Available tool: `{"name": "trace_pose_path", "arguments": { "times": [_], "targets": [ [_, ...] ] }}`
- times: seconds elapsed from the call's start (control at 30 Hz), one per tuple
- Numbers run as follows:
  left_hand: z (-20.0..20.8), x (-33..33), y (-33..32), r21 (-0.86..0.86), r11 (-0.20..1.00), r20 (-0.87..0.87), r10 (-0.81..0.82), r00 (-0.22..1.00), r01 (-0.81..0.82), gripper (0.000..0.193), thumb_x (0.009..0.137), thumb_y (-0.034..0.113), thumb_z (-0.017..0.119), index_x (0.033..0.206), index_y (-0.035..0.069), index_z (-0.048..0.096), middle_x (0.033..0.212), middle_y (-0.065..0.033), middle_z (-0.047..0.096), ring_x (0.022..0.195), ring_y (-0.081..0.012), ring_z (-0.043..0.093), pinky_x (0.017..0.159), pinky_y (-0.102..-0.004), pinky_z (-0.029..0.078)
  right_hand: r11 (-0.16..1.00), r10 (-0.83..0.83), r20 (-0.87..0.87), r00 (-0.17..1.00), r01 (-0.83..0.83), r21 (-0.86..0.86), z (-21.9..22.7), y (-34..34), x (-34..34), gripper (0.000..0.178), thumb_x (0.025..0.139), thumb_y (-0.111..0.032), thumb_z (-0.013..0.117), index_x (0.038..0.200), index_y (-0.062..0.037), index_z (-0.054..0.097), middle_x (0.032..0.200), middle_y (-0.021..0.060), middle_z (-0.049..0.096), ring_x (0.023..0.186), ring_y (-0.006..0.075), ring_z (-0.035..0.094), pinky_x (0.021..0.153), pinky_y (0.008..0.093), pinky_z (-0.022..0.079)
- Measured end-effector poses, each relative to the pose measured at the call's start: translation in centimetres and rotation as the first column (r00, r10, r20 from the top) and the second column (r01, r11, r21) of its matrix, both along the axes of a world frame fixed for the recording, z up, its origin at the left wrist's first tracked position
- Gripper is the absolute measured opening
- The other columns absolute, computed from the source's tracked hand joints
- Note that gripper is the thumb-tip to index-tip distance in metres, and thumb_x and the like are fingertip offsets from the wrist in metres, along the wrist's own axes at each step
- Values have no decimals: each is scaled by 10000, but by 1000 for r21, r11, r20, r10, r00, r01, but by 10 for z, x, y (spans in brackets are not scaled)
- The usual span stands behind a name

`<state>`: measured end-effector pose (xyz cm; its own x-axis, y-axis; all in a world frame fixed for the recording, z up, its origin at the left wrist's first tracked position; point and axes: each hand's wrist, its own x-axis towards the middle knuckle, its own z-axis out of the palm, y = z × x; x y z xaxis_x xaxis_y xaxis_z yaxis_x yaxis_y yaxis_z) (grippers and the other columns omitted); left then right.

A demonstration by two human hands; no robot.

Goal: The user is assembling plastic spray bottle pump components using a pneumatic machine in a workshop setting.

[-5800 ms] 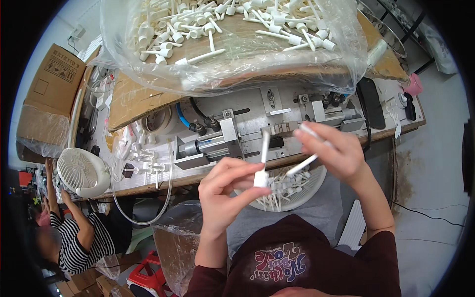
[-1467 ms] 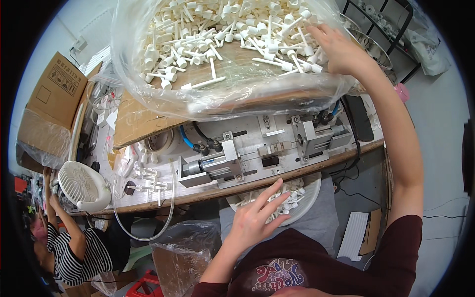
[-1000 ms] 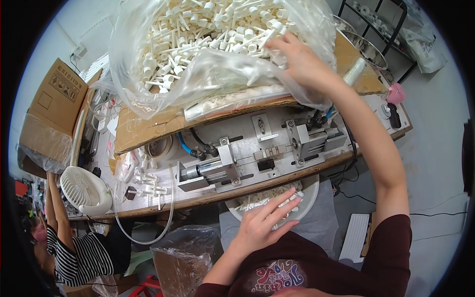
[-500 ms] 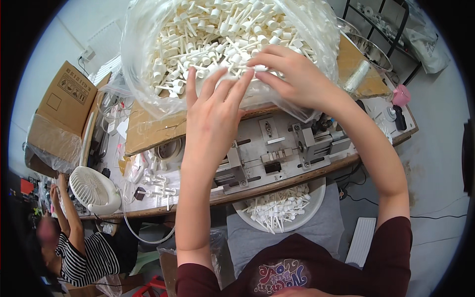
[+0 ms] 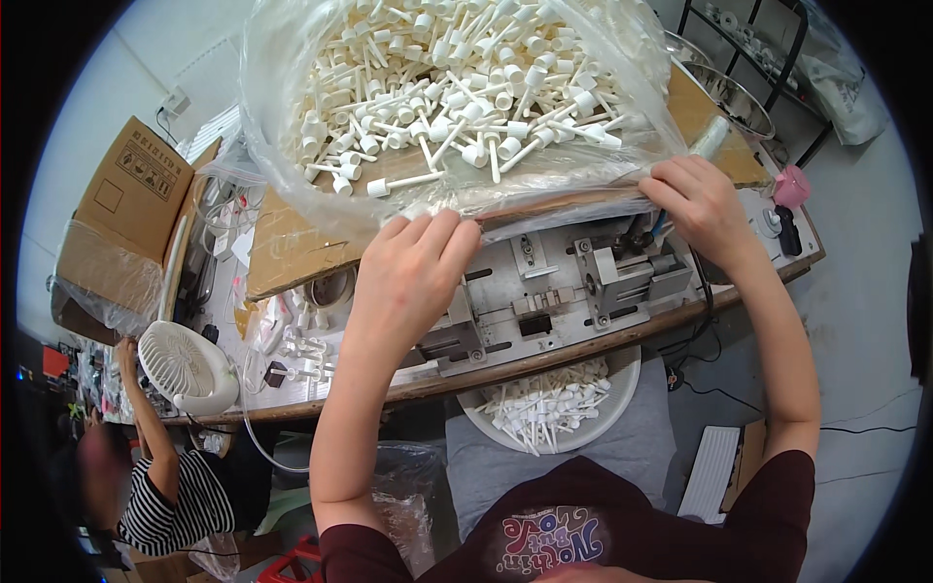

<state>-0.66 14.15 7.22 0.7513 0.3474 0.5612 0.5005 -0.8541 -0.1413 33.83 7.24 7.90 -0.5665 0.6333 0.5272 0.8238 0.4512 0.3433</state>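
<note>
A large clear plastic bag (image 5: 277,136) lies opened out on a cardboard sheet (image 5: 292,255). Inside it is a heap of small white plastic parts (image 5: 457,83), each a thin stem with a cup-shaped head. My left hand (image 5: 408,277) has its fingers curled over the bag's near edge, left of middle. Farther right, my right hand (image 5: 700,206) pinches the same edge, and the film stretches between the two hands. Just below them on the bench is a metal fixture (image 5: 535,303) with clamps and blocks.
A white basin (image 5: 630,387) of similar parts rests on my lap. Left on the bench stand a white fan (image 5: 185,364), a tape roll (image 5: 332,288) and an open carton (image 5: 126,204). Another person (image 5: 185,496) works at far left. Metal bowls (image 5: 734,97) sit at back right.
Both hands have come off the heap to the bag's near edge, my right hand moving right and nearer. Loose parts by the edge now lie farther in or spread out.
</note>
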Motion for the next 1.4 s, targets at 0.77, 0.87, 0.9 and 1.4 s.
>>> {"name": "trace_pose_path", "arguments": {
  "times": [0.77,0.87,0.9,1.4],
  "targets": [
    [-34,-50,-25,-161,908,58,400,915,-387,287,914,135,653,1191,68,680,890,-77,505,845,-260,526,740,-385,393,860,-495,-32,868,495,122,-56,-36,-26,409,806,-57,580,1193,-136,685,998,60,522,913,222,529,738,343,430],
    [-35,-52,-30,-135,897,50,430,901,-421,304,925,154,640,1219,87,678,892,-74,462,862,-253,493,749,-389,368,840,-540,-19,841,541,36,-53,-35,-21,383,842,-103,595,1213,-166,664,941,89,580,849,254,604,677,380,477],
    [-36,-51,-30,-142,890,54,444,894,-434,312,924,163,645,1226,91,676,905,-78,464,873,-255,490,760,-392,367,799,-599,-29,800,595,-86,-53,-35,-22,351,868,-126,596,1214,-151,652,889,106,600,794,282,624,648,407,491],
    [-41,-52,-26,-230,827,56,538,841,-513,327,974,317,607,1186,82,690,1013,-119,483,956,-293,503,856,-413,376,743,-636,-164,754,540,-397,-43,-12,-24,185,968,-214,533,974,-58,633,730,191,684,695,391,682,629,490,539]
  ]
}}
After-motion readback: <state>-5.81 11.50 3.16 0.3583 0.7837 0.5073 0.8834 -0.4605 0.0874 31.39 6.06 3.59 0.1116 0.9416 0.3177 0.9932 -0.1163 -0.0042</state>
